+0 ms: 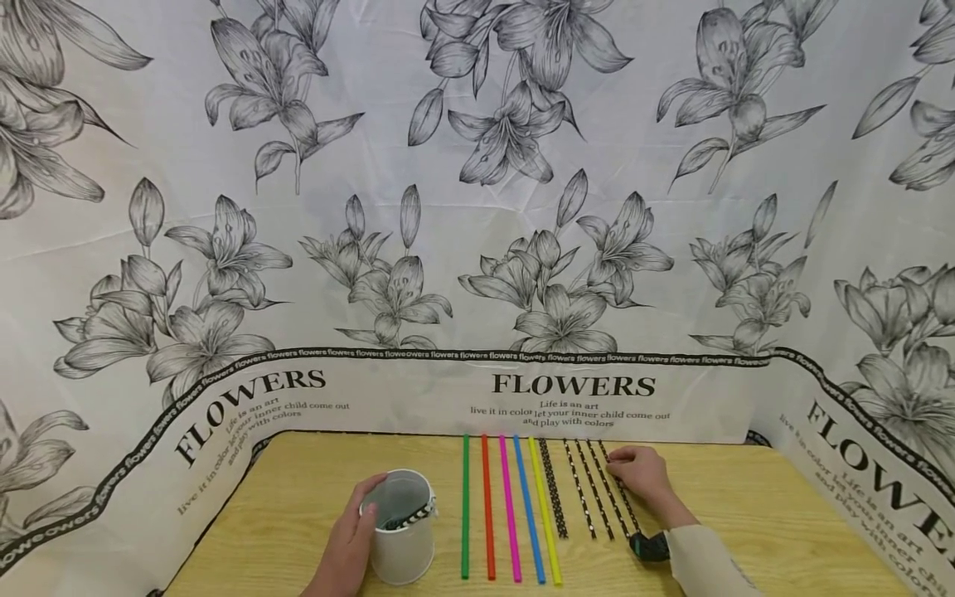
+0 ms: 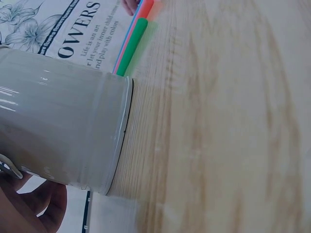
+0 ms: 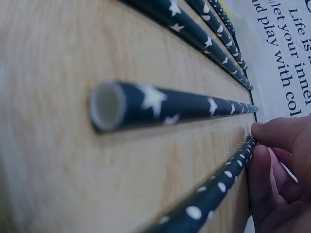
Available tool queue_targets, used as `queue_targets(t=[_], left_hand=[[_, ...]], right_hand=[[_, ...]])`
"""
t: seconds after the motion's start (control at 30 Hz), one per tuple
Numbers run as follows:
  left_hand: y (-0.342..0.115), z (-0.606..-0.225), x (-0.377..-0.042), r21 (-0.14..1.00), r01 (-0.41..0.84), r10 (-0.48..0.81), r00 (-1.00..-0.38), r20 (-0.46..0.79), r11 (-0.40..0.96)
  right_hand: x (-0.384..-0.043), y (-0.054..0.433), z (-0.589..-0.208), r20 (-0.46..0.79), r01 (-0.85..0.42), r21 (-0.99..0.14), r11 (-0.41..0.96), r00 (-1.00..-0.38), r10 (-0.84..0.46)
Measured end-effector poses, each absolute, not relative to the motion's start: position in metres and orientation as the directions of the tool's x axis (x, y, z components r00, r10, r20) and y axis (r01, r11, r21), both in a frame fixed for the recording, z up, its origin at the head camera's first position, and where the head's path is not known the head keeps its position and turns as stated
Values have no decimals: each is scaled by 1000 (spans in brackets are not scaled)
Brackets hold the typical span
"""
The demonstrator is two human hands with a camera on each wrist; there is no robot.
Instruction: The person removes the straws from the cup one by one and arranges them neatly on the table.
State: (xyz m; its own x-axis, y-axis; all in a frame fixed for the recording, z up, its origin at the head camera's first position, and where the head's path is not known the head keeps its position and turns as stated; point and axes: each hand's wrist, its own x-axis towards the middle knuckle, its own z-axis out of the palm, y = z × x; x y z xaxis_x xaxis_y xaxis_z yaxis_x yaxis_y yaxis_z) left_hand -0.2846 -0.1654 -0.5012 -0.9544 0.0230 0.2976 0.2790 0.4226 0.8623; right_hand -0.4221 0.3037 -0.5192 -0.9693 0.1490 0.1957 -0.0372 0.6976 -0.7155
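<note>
My left hand [image 1: 349, 543] grips a white metal bucket [image 1: 403, 557] at its left side, the thumb at the rim. Inside the bucket, a black-and-white patterned piece [image 1: 409, 520] shows by the near wall. In the left wrist view, the bucket [image 2: 63, 121] has its base at the wooden tabletop. My right hand [image 1: 640, 473] pinches the far end of the rightmost straw [image 1: 621, 491], between thumb and finger. That straw [image 3: 221, 187] is black with white dots in the right wrist view. Beside it lies a black straw with white stars [image 3: 184, 103].
Green [image 1: 466, 507], red [image 1: 488, 507], pink [image 1: 511, 507], blue [image 1: 529, 507] and yellow [image 1: 545, 507] straws lie in a row on the wooden table [image 1: 283, 514]. Right of them lie several black-and-white patterned straws [image 1: 580, 491]. A flower-printed cloth [image 1: 574, 390] stands behind the table.
</note>
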Motion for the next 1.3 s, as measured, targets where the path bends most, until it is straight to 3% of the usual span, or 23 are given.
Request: queue_targets(t=[1.3], left_hand=[[-169, -500, -284, 861, 312, 45, -946, 322, 401]], right_hand=[[-416, 301, -511, 131, -20, -784, 620, -982, 134]])
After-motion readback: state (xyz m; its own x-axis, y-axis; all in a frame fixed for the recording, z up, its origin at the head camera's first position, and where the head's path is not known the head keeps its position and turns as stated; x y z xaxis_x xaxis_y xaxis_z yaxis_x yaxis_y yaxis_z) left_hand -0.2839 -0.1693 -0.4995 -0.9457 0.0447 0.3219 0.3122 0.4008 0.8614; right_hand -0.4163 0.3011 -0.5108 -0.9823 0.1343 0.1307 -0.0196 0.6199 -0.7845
